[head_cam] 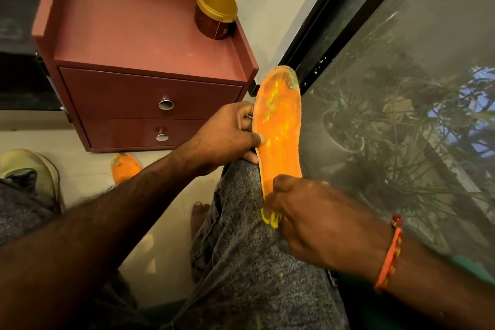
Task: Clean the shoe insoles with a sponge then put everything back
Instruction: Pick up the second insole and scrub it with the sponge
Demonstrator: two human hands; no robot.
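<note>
1. The left hand (227, 134) grips the long orange foam insole (277, 126) at its near edge, thumb pressed on the upper face and fingers curled behind, propping it along the knee of the grey jeans (249, 249).
2. The right hand (316, 220) sits at the heel end of that insole, just below the left hand, fingers curled round a bit of yellow sponge (270, 218) that peeps out under the knuckles and touches the insole's lower edge.
3. The insole's face shows yellowish streaks through the middle and a grey, grubby patch at the toe tip, far from both hands; I judge the scrubbing is under way but not finished.
4. A second orange insole (125, 167) lies on the floor beyond the left forearm, its toe also dirty-looking, so it probably remains to be cleaned.
5. A pale olive shoe (32, 169) stands further left of that arm; refitting insoles and putting things away is still ahead.
6. A gold-rimmed round tub (215, 9) stands open on the reddish-brown drawer cabinet (139, 43), above the left hand.
</note>
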